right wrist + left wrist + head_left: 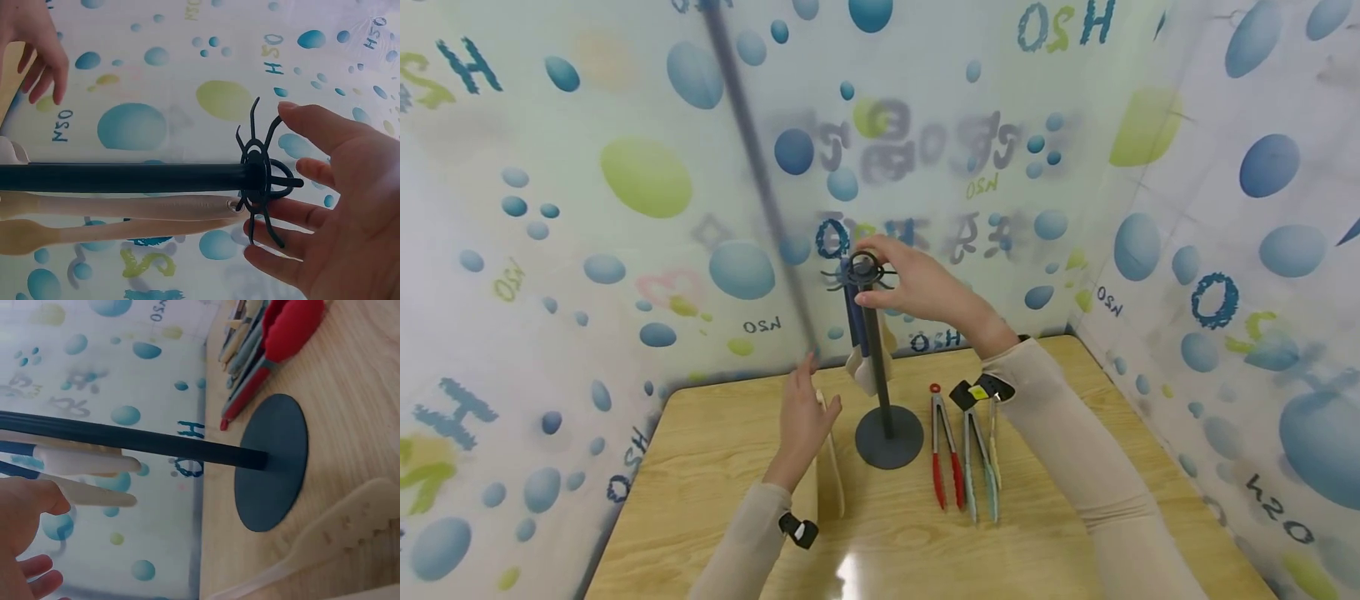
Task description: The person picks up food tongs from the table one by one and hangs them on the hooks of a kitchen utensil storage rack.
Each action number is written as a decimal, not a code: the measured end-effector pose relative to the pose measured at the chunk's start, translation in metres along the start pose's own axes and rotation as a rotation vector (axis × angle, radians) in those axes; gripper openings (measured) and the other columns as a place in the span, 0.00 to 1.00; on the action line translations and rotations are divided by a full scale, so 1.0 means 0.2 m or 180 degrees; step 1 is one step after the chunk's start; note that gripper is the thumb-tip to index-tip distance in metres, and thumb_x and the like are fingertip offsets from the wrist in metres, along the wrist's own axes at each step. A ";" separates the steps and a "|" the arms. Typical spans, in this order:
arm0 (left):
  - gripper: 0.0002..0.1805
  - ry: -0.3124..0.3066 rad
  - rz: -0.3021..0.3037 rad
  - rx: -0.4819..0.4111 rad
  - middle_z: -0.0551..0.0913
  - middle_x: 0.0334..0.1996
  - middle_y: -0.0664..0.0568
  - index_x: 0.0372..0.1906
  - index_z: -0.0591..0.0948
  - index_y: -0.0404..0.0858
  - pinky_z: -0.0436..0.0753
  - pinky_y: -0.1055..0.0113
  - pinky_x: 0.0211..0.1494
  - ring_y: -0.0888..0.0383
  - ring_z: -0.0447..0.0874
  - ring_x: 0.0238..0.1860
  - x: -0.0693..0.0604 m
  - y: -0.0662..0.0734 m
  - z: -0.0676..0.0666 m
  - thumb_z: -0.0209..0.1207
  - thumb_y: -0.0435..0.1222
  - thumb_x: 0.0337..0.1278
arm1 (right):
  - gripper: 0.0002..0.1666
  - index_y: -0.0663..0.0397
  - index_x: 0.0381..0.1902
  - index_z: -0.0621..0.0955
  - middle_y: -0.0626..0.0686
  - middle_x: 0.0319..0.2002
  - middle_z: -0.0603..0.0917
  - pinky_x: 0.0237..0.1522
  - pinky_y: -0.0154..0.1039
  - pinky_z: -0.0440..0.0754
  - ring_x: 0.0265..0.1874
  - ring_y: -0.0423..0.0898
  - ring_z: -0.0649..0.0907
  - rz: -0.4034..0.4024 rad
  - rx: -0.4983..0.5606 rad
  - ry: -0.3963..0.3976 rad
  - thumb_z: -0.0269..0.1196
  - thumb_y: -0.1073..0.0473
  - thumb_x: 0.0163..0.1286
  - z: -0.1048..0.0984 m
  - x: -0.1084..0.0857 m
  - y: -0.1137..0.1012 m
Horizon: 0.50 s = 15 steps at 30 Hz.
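A dark utensil stand (880,367) with a round base (889,437) and a crown of hooks (256,181) stands upright on the table. My right hand (917,279) holds the crown, thumb on one hook and fingers against others. Hanging from the hooks are blue-handled utensils (855,312) with pale heads and a wooden spoon (31,236). To the left of the stand, my left hand (801,421) is apart from it, fingers loosely extended and holding nothing. Near that hand a beige toothed utensil (337,525) lies on the table.
Right of the base lie red-tipped tongs (937,433), light-blue-tipped tongs (981,467) and a thin beige utensil (995,450), partly hidden by my right wrist. Patterned curtains (625,275) enclose the back and sides of the wooden table (700,500).
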<state>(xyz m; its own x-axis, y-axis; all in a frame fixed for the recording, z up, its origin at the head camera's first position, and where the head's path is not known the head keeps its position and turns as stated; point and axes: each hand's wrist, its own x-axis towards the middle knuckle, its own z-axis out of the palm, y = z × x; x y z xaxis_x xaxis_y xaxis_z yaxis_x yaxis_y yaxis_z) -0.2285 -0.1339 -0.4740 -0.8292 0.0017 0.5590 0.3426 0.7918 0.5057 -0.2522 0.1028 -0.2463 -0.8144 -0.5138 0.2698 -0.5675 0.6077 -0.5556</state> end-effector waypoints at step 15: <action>0.41 -0.0427 -0.0342 0.0242 0.77 0.52 0.35 0.70 0.64 0.30 0.79 0.45 0.44 0.37 0.76 0.48 -0.16 -0.14 0.04 0.68 0.35 0.51 | 0.19 0.46 0.56 0.84 0.52 0.60 0.77 0.59 0.50 0.76 0.58 0.51 0.77 -0.0267 -0.0192 -0.0075 0.62 0.46 0.71 -0.04 -0.03 0.02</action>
<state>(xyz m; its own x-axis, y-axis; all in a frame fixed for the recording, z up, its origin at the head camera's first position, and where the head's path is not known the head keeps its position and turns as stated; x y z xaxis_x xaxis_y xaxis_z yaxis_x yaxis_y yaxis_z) -0.2154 -0.1502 -0.5116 -0.9124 -0.0079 0.4092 0.2187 0.8357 0.5037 -0.2518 0.1130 -0.2444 -0.7611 -0.5780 0.2944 -0.6403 0.5970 -0.4833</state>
